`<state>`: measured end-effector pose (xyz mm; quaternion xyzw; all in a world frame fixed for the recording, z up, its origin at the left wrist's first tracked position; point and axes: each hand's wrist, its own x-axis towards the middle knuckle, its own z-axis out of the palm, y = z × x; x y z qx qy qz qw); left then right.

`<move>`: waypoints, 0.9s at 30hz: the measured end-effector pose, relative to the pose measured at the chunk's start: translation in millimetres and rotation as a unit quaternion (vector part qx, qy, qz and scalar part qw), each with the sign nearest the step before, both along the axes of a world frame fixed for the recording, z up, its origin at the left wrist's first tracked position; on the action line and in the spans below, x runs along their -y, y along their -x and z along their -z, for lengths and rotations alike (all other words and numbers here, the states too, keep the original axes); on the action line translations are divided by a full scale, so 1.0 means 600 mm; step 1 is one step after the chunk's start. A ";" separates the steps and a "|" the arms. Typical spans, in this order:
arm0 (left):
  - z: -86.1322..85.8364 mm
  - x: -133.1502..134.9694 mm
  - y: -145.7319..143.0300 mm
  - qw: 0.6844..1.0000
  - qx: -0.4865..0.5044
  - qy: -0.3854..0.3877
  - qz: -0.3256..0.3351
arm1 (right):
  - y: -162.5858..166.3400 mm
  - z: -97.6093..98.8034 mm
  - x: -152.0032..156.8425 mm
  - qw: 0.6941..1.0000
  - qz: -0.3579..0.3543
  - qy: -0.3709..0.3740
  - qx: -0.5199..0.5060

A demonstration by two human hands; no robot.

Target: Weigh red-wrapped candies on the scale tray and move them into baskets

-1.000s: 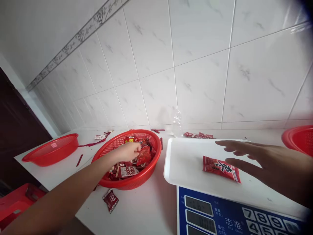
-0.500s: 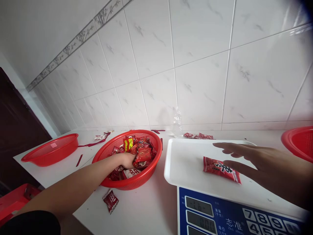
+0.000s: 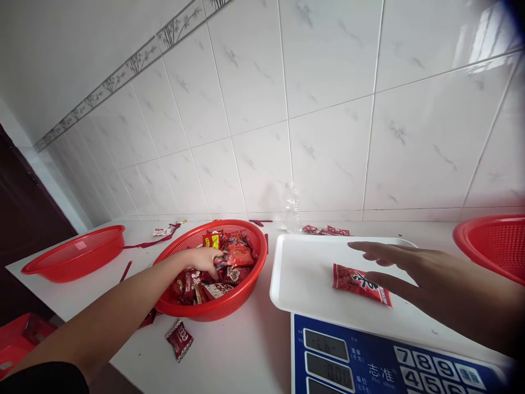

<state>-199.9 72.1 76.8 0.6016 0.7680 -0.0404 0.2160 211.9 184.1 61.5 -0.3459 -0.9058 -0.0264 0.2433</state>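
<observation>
My left hand (image 3: 204, 259) reaches into a red mesh basket (image 3: 246, 290) full of red snack packets (image 3: 229, 272), its fingers closed on one of the packets. My right hand (image 3: 414, 273) hovers flat and open over the white tray (image 3: 303, 279) of a blue-faced scale (image 3: 369, 372), fingers spread just above and to the right of a single red packet (image 3: 360, 284) lying on the tray.
An empty red basket (image 3: 74, 260) sits far left; another red basket (image 3: 492, 246) at the right edge. A loose packet (image 3: 179, 339) lies on the white counter by the front edge. A clear bottle (image 3: 292, 210) and more packets (image 3: 326, 231) stand against the tiled wall.
My left hand dipped deeper into the basket, then drew back a little with its fingers closed on a packet. My right hand has stayed over the tray.
</observation>
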 end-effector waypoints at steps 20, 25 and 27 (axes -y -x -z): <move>-0.085 0.003 -0.011 0.922 0.351 -0.109 -0.123 | -0.006 -0.004 -0.004 1.000 -0.008 0.021 0.019; -0.085 0.001 -0.020 0.942 0.288 -0.126 -0.121 | -0.006 -0.001 0.001 1.000 -0.003 -0.010 -0.009; -0.085 0.001 -0.023 0.943 0.282 -0.131 -0.123 | -0.007 -0.001 0.002 1.000 -0.003 -0.001 -0.001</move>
